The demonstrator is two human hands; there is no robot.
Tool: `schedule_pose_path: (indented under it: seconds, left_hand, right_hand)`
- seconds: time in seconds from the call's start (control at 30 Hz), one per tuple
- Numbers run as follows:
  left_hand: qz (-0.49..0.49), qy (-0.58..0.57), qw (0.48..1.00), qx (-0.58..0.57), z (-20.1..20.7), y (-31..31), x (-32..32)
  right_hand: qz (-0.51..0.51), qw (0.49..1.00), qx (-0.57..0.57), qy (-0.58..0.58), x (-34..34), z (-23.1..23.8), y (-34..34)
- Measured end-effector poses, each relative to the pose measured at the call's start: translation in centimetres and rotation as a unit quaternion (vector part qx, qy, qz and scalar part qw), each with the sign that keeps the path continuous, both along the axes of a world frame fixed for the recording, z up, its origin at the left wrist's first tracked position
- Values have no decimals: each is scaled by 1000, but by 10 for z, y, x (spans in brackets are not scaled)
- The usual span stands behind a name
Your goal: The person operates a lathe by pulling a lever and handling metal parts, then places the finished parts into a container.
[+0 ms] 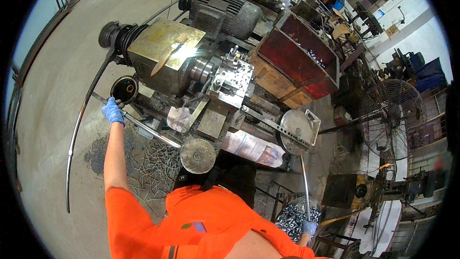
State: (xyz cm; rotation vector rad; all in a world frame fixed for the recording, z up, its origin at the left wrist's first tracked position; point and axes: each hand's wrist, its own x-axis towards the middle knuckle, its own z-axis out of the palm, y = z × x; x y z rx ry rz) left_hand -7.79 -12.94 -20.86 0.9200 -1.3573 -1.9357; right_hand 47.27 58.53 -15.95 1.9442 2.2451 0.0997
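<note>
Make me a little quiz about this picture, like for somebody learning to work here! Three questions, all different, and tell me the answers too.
1. What colour are the gloves? A) green B) blue C) yellow
2. True or false: in the picture, the big round fan is to the right of the red bin.
3. What does each hand hold?

Key:
1. B
2. True
3. The left hand holds a metal bar; the right hand holds a metal rod.
</note>
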Motion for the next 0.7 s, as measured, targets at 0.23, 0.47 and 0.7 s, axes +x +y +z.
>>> schedule_pose_path:
  seconds: [0.23,0.47,0.7]
  left_hand:
    - [-1,-13,1000,0,6,4,2]
    - [1,-14,1000,4,5,2,0]
    - [-5,-3,1000,23,6,4,1]
  right_hand:
    - [-25,1000,-7,2,-4,6,-5]
    - [-60,998,-16,12,-11,10,-12]
    - [-60,998,-34,1,-5,6,-6]
